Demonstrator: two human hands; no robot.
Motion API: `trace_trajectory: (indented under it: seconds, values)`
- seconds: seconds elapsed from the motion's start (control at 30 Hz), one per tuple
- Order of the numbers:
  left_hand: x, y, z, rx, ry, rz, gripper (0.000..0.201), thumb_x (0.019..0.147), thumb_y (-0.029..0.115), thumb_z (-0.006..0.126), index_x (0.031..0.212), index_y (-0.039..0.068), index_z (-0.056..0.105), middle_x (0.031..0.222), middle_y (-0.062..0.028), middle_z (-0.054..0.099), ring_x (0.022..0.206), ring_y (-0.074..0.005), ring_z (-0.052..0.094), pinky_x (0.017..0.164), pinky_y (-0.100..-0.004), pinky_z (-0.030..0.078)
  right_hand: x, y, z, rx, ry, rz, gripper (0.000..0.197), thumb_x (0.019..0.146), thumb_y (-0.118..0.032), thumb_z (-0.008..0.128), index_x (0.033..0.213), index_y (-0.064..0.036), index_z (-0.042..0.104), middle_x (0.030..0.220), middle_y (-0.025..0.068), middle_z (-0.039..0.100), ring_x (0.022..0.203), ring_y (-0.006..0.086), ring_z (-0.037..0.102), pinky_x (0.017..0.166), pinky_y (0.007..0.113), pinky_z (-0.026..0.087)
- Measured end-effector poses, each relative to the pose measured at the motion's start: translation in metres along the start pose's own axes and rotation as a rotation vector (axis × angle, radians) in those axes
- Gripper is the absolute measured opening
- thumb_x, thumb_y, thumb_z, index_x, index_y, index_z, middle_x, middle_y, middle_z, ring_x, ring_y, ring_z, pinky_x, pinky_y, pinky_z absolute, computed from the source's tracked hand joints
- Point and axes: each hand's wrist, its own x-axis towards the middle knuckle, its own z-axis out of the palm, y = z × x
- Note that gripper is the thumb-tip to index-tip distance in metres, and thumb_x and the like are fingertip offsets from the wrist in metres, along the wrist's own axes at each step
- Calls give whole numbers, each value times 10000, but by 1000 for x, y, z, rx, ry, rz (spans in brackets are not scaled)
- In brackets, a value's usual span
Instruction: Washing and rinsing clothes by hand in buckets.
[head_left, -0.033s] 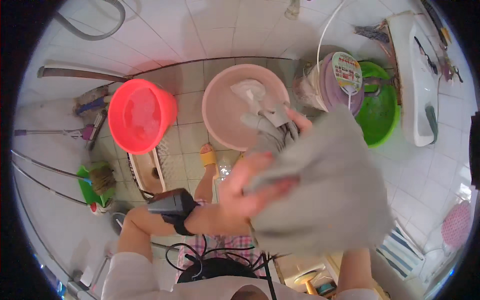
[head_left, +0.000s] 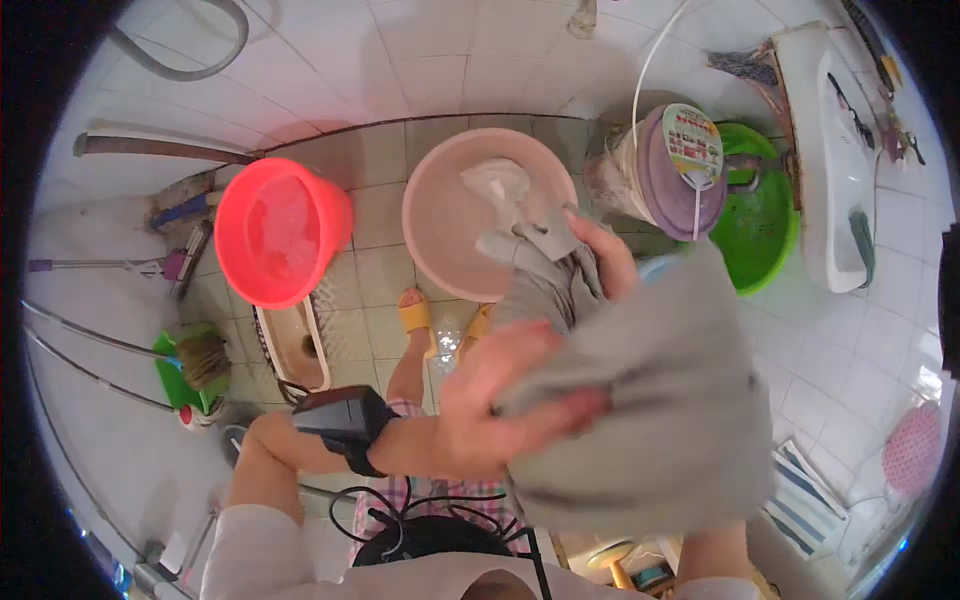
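A large grey cloth (head_left: 650, 430), partly smeared by motion, is held up in front of me. My left hand (head_left: 510, 400) is closed round a bunched fold at its left side; the fingers look blurred. Farther off, the fingertips of my right hand (head_left: 605, 250) grip a gathered part of the same cloth. The rest of that hand is hidden behind the hanging fabric. Beyond the bunched end stands a pale pink basin (head_left: 440, 220) with a white wet cloth (head_left: 497, 183) in it. The grey cloth's far end overlaps the basin's near right side.
To the left is a red basin (head_left: 340, 220) with sudsy water, above a squat toilet (head_left: 300, 350). A lidded purple bucket (head_left: 650, 185), a green basin (head_left: 780, 240) and a white sink (head_left: 825, 150) stand right. Mops and a green dustpan (head_left: 185, 375) line the left wall.
The grey cloth has dropped a little toward me, its top edge lower. My left hand has shifted slightly right and nearer. Both hands keep their hold.
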Motion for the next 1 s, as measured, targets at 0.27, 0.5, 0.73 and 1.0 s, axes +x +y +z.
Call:
trace_trajectory:
  seconds: [0.27,0.5,0.73,1.0]
  values:
    - [4,5,36,-62,-133,318,334,536,122,642,860,179,587,825,-99,476,738,-245,518,679,-360,482,-16,-25,14,-731,27,-316,237,701,-193,649,859,-40,562,772,2,566,707,61,515,636,209,412]
    - [-1,-7,75,90,-315,512,345,521,204,563,865,175,545,779,-88,468,678,-242,512,652,-346,487,-5,-33,0,-1307,33,-476,250,639,-195,685,784,-21,579,745,33,574,703,98,515,660,243,410]
    - [-16,-38,121,325,-418,561,245,532,224,538,764,155,498,738,-78,453,620,-225,491,606,-321,478,17,-30,5,-1671,-36,-630,430,568,-327,642,866,-21,600,819,188,595,796,312,564,710,361,437]
    - [-33,-98,128,323,-742,449,159,590,206,515,721,119,491,809,-132,446,668,-272,492,609,-391,443,61,-2,-14,-1842,54,-799,312,582,-295,629,794,-69,594,828,143,563,798,294,534,687,410,424]
